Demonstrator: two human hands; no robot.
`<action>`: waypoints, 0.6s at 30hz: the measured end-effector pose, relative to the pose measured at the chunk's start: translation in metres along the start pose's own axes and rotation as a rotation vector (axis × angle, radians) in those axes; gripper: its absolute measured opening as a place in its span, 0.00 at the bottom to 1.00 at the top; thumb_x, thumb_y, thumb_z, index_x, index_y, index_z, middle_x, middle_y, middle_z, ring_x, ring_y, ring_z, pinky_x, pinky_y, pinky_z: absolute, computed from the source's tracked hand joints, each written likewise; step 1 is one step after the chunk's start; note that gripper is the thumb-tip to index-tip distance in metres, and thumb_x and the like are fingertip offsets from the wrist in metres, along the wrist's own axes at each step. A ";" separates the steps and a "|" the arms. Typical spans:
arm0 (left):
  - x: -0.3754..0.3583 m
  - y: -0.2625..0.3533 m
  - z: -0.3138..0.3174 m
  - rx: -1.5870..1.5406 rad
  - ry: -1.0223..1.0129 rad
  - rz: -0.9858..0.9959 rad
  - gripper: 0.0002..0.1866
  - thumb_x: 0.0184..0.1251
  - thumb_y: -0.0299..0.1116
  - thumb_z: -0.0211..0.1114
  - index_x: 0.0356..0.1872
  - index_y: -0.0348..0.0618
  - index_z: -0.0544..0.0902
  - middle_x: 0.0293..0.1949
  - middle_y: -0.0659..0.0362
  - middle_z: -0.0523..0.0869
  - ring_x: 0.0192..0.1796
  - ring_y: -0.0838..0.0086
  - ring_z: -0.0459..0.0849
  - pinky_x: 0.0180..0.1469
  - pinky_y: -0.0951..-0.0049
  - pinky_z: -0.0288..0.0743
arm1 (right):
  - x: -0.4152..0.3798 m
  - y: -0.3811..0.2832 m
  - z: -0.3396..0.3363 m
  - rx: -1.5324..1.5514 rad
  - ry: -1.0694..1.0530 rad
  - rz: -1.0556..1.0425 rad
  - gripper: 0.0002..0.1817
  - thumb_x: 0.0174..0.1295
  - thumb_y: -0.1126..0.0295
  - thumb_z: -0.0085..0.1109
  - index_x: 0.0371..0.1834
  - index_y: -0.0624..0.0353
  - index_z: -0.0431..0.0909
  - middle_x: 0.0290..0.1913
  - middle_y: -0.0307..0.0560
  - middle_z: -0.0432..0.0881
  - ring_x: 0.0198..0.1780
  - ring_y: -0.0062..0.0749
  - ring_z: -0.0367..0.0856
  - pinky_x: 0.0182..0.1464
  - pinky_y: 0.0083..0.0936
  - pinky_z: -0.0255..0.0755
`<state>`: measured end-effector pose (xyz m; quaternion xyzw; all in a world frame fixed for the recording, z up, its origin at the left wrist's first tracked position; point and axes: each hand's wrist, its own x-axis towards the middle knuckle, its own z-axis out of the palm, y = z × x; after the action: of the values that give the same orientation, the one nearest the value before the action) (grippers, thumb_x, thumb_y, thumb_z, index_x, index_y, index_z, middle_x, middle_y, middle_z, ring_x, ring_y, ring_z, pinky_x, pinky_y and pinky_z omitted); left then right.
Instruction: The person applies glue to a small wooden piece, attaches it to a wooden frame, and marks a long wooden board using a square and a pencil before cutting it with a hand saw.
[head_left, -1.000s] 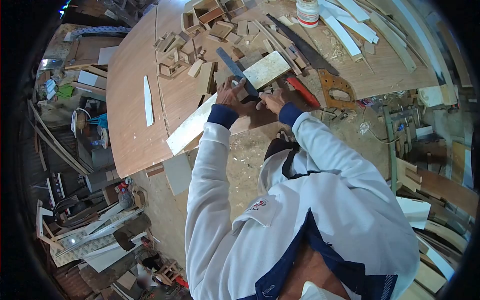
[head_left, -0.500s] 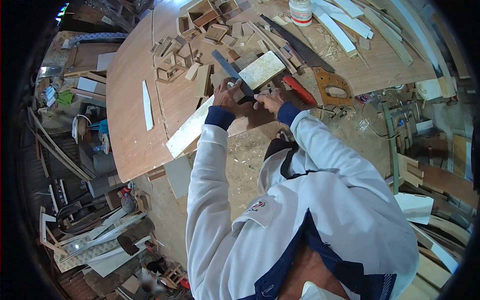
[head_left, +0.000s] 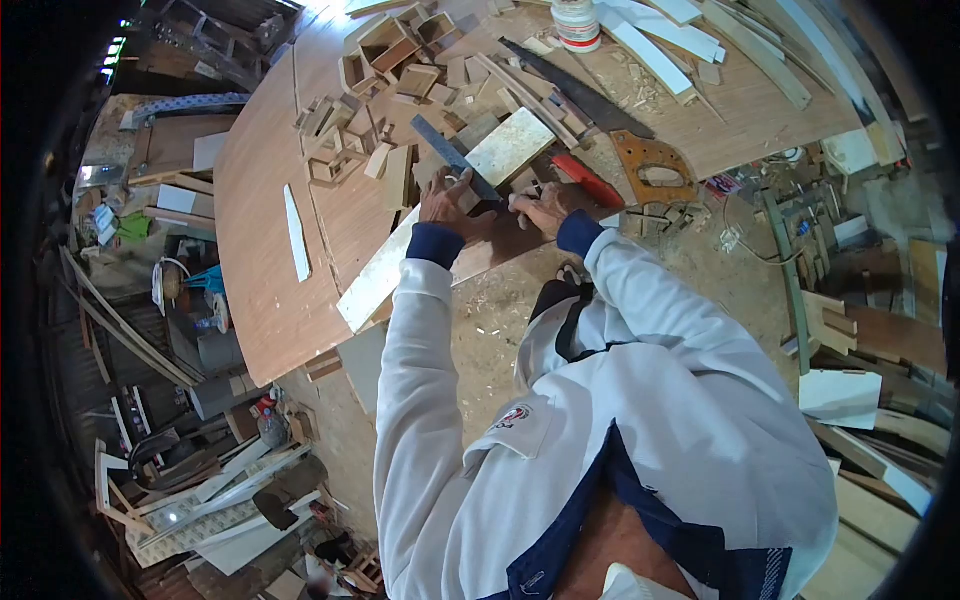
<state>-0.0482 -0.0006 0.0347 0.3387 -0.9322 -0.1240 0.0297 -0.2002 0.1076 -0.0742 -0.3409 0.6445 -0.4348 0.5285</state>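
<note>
A long pale board [head_left: 512,146] lies slantwise near the table's front edge. Across it rests a carpenter's square [head_left: 440,142], its metal blade pointing away to the upper left. My left hand [head_left: 447,205] is closed over the square and presses it against the board. Just to the right, my right hand [head_left: 543,209] is at the near edge of the board with its fingers pinched together. What those fingers hold, if anything, is too small to make out. A red-handled tool [head_left: 588,182] lies right of my right hand.
A handsaw [head_left: 645,165] with a wooden handle lies at the right. Small wooden frames and offcuts [head_left: 415,80] are heaped beyond the board. A white tub [head_left: 577,25] stands at the back, beside white strips [head_left: 640,55]. A thin white piece [head_left: 297,232] lies left.
The view has shifted slightly, moving the table a little left and down in the picture. My right hand has drawn slightly away from my left, which stays on the square.
</note>
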 end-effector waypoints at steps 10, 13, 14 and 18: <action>0.001 0.006 -0.006 -0.031 -0.015 -0.012 0.44 0.35 0.51 0.75 0.60 0.43 0.77 0.63 0.41 0.69 0.64 0.48 0.70 0.65 0.58 0.66 | -0.046 -0.028 -0.039 -0.227 0.077 -0.130 0.16 0.58 0.54 0.52 0.28 0.55 0.79 0.27 0.46 0.81 0.28 0.37 0.81 0.36 0.33 0.75; 0.001 0.004 -0.007 -0.007 -0.037 -0.007 0.45 0.35 0.52 0.76 0.61 0.44 0.76 0.64 0.40 0.68 0.63 0.48 0.71 0.65 0.59 0.68 | -0.040 -0.007 -0.007 -0.121 0.197 -0.284 0.15 0.58 0.56 0.53 0.29 0.56 0.79 0.27 0.48 0.82 0.30 0.39 0.82 0.35 0.34 0.74; 0.001 0.005 -0.008 -0.012 -0.045 -0.018 0.45 0.36 0.51 0.77 0.62 0.46 0.75 0.65 0.41 0.67 0.65 0.47 0.70 0.65 0.60 0.68 | -0.032 0.002 0.002 -0.361 0.285 -0.539 0.14 0.56 0.57 0.56 0.30 0.57 0.78 0.28 0.52 0.81 0.31 0.42 0.82 0.34 0.35 0.73; 0.001 0.003 -0.007 -0.024 -0.027 -0.003 0.44 0.36 0.48 0.79 0.62 0.47 0.76 0.65 0.42 0.68 0.66 0.48 0.68 0.66 0.60 0.67 | -0.059 -0.023 0.002 -0.205 0.144 -0.289 0.09 0.59 0.61 0.56 0.33 0.53 0.80 0.31 0.48 0.82 0.31 0.40 0.81 0.35 0.33 0.74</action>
<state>-0.0502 -0.0003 0.0422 0.3378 -0.9305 -0.1398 0.0209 -0.1860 0.1512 -0.0300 -0.4499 0.6658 -0.4616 0.3758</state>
